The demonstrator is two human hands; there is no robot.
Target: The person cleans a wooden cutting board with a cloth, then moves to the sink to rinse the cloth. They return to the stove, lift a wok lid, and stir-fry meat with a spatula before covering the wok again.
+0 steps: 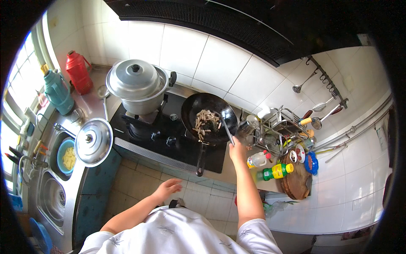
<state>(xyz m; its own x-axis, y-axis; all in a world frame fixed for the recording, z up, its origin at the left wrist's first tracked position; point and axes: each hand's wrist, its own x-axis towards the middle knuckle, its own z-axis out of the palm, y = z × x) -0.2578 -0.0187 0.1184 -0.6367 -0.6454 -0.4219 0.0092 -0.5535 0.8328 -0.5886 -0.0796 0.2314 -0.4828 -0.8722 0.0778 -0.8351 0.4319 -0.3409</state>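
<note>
My right hand point(237, 150) is closed around the handle of a metal cooking utensil point(227, 130), whose far end reaches into a black wok point(195, 104) on the gas stove. Strips of meat point(206, 120) lie in the wok; some oil shines beside them. The wok's black handle point(200, 162) points towards me over the stove's front edge. My left hand point(169, 189) hangs in front of my body, fingers apart and holding nothing, left of the wok handle and below the counter edge. The utensil's tip cannot be made out clearly.
A large lidded aluminium pot point(139, 92) stands on the left burner. A loose metal lid point(94, 142) rests by the sink, near a blue bowl of pale food pieces point(60, 155). Right of the stove are bottles point(276, 172), a metal rack point(269, 127) and a wooden chopping board point(296, 184). A range hood point(196, 31) overhangs.
</note>
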